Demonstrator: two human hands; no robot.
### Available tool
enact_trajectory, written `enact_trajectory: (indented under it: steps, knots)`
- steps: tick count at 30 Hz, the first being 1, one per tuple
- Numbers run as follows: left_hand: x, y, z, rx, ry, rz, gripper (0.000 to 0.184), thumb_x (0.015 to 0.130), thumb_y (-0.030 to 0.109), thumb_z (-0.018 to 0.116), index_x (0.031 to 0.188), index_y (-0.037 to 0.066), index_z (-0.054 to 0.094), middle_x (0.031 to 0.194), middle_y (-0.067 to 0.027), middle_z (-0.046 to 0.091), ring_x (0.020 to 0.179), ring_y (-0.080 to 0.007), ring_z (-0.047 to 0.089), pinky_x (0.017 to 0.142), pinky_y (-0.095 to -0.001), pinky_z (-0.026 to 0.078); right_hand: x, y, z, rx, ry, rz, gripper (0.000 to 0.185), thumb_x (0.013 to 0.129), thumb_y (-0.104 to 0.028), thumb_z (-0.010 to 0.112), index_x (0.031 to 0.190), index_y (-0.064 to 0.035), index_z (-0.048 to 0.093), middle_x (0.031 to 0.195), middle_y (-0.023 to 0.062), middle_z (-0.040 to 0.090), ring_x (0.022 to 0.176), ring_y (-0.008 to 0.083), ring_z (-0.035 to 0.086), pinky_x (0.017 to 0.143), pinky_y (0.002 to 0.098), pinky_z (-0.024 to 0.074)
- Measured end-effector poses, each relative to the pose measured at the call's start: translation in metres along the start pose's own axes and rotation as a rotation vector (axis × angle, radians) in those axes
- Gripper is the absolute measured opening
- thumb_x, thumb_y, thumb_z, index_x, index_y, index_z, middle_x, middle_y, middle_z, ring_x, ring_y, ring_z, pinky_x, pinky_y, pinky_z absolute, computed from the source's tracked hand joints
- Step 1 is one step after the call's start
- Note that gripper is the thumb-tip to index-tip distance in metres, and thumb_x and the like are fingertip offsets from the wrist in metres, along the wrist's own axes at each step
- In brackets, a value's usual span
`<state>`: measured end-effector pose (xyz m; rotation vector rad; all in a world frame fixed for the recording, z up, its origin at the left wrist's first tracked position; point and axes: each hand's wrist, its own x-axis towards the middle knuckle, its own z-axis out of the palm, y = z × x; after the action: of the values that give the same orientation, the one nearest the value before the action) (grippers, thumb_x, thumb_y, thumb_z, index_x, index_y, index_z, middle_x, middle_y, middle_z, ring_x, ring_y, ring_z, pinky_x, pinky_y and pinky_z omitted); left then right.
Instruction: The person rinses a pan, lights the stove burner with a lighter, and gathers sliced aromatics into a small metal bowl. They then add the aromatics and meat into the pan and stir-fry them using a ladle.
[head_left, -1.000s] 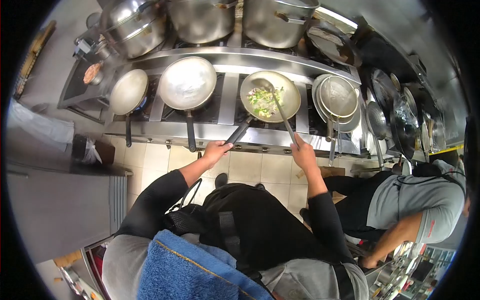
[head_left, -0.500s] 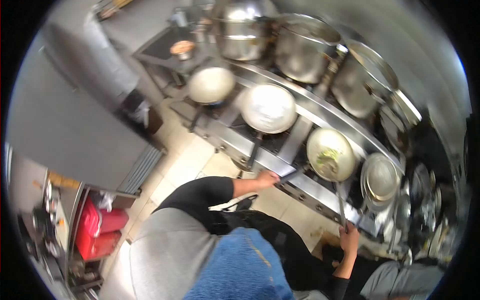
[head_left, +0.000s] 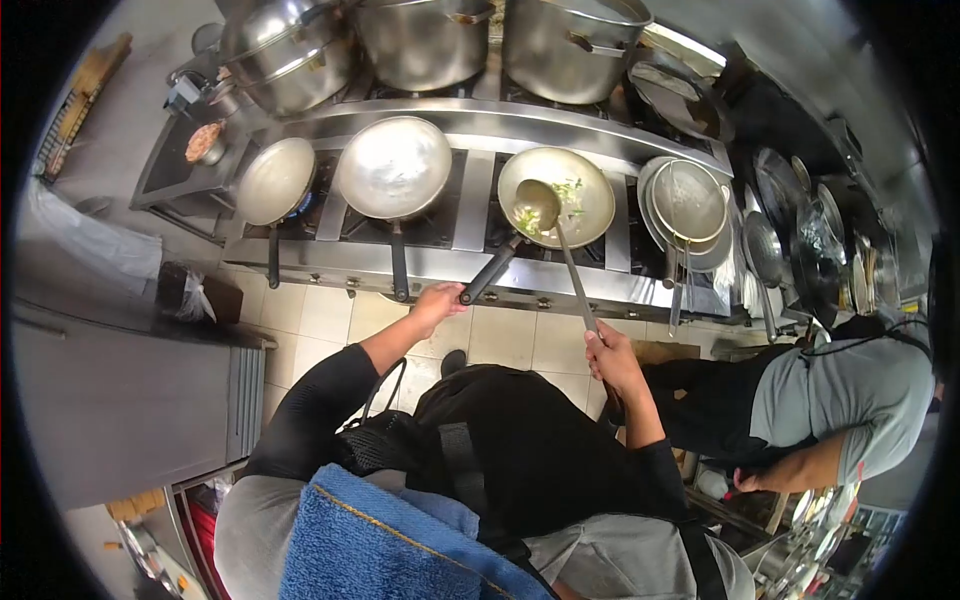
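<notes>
My right hand point(head_left: 614, 358) is wrapped round the long handle of a ladle point(head_left: 538, 203). The ladle's bowl rests inside a light-coloured frying pan point(head_left: 590, 215), among chopped green and pale pieces of food point(head_left: 568, 195). At the end of that pan's black handle, my left hand point(head_left: 438, 306) is closed against the tip, its fingers partly hidden. To the left, two more pans sit on the burners: a bright, shiny one point(head_left: 394, 165) and a smaller one point(head_left: 277, 180) with a blue flame beside it.
Large steel pots point(head_left: 575, 50) line the back of the stove point(head_left: 470, 225). Right of the pan are stacked strainers point(head_left: 688, 202) and hanging utensils. A co-worker in a grey shirt point(head_left: 840, 390) stands at the right. A bowl of pinkish food point(head_left: 205, 143) is at far left.
My view has turned and straightened, so the stove now runs across the frame. The ladle's bowl now shows plainly in the pan. A co-worker shows more fully at the right.
</notes>
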<state>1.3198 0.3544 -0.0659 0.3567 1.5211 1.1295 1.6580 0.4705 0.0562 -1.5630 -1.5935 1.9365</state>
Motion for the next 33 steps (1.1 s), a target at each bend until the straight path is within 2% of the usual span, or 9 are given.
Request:
enact_trajectory:
  steps: [6, 12, 16, 22, 24, 25, 30, 32, 33]
  knots:
    - [0.004, -0.004, 0.000, -0.003, -0.031, 0.000, 0.027, 0.095, 0.023, 0.060, 0.115, 0.004, 0.061, 0.099, -0.0037, 0.066, 0.083, -0.0130, 0.066, 0.075, -0.0261, 0.048, 0.069, 0.024, -0.042, -0.620, 0.437, -0.537, 0.040, 0.095, -0.025, 0.058, 0.127, -0.0011, 0.055, 0.076, 0.0124, 0.063, 0.069, 0.0227, 0.062, 0.070, 0.0388, 0.0516]
    - [0.008, -0.006, 0.006, 0.053, 0.003, 0.002, 0.032, 0.093, 0.016, 0.064, 0.119, 0.000, 0.057, 0.102, -0.0054, 0.065, 0.088, -0.0160, 0.066, 0.080, -0.0266, 0.051, 0.047, -0.004, -0.018, -0.284, 0.063, -0.144, 0.040, 0.095, -0.025, 0.058, 0.130, -0.0042, 0.056, 0.068, 0.0043, 0.057, 0.060, 0.0129, 0.056, 0.058, 0.0316, 0.0492]
    - [0.004, -0.010, 0.005, -0.048, 0.019, 0.022, 0.030, 0.091, 0.015, 0.066, 0.116, 0.000, 0.062, 0.100, -0.0047, 0.067, 0.082, -0.0135, 0.065, 0.074, -0.0264, 0.048, 0.015, 0.012, -0.005, -0.252, 0.079, -0.116, 0.045, 0.095, -0.024, 0.058, 0.136, -0.0051, 0.052, 0.068, 0.0028, 0.055, 0.059, 0.0101, 0.053, 0.057, 0.0294, 0.0485]
    - [0.000, -0.001, 0.009, 0.042, 0.053, 0.023, 0.032, 0.089, 0.016, 0.069, 0.115, -0.001, 0.062, 0.098, -0.0050, 0.068, 0.080, -0.0130, 0.064, 0.073, -0.0258, 0.048, 0.040, 0.008, -0.038, -0.521, 0.370, -0.498, 0.044, 0.094, -0.021, 0.058, 0.131, 0.0023, 0.052, 0.104, 0.0298, 0.065, 0.100, 0.0430, 0.063, 0.086, 0.0414, 0.0483]
    - [0.003, -0.005, 0.008, 0.028, 0.038, 0.015, 0.032, 0.088, 0.015, 0.069, 0.115, -0.001, 0.062, 0.098, -0.0051, 0.067, 0.079, -0.0131, 0.064, 0.072, -0.0253, 0.048, 0.037, -0.004, -0.037, -0.568, 0.294, -0.276, 0.043, 0.095, -0.021, 0.058, 0.130, 0.0026, 0.053, 0.090, 0.0218, 0.068, 0.082, 0.0335, 0.067, 0.073, 0.0389, 0.0513]
    - [0.005, -0.005, 0.007, 0.011, 0.030, 0.012, 0.032, 0.088, 0.014, 0.069, 0.115, -0.001, 0.062, 0.098, -0.0052, 0.067, 0.079, -0.0132, 0.064, 0.072, -0.0249, 0.049, 0.031, -0.010, -0.036, -0.368, 0.118, -0.074, 0.044, 0.096, -0.022, 0.057, 0.134, -0.0012, 0.052, 0.073, 0.0079, 0.061, 0.062, 0.0181, 0.059, 0.057, 0.0327, 0.0484]
    - [0.006, -0.006, 0.005, -0.012, 0.040, 0.017, 0.031, 0.088, 0.014, 0.069, 0.114, -0.001, 0.062, 0.097, -0.0053, 0.067, 0.080, -0.0136, 0.064, 0.072, -0.0246, 0.049, -0.017, -0.009, -0.013, -0.194, 0.017, -0.098, 0.046, 0.097, -0.024, 0.056, 0.139, -0.0059, 0.050, 0.066, -0.0024, 0.047, 0.054, 0.0066, 0.045, 0.048, 0.0254, 0.0408]
    - [0.006, -0.006, 0.006, -0.020, 0.026, 0.021, 0.031, 0.088, 0.014, 0.070, 0.114, -0.001, 0.062, 0.097, -0.0051, 0.067, 0.080, -0.0134, 0.064, 0.071, -0.0249, 0.049, -0.014, 0.000, -0.017, -0.300, -0.003, -0.074, 0.047, 0.095, -0.024, 0.058, 0.137, -0.0042, 0.051, 0.071, 0.0054, 0.060, 0.060, 0.0162, 0.059, 0.056, 0.0298, 0.0480]
    - [0.007, -0.007, 0.006, -0.020, 0.030, 0.028, 0.030, 0.088, 0.014, 0.069, 0.114, -0.001, 0.062, 0.097, -0.0050, 0.067, 0.080, -0.0134, 0.064, 0.072, -0.0251, 0.049, 0.036, 0.055, -0.032, -0.629, 0.195, -0.663, 0.047, 0.092, -0.022, 0.061, 0.134, -0.0022, 0.053, 0.089, 0.0207, 0.069, 0.080, 0.0341, 0.069, 0.071, 0.0370, 0.0527]
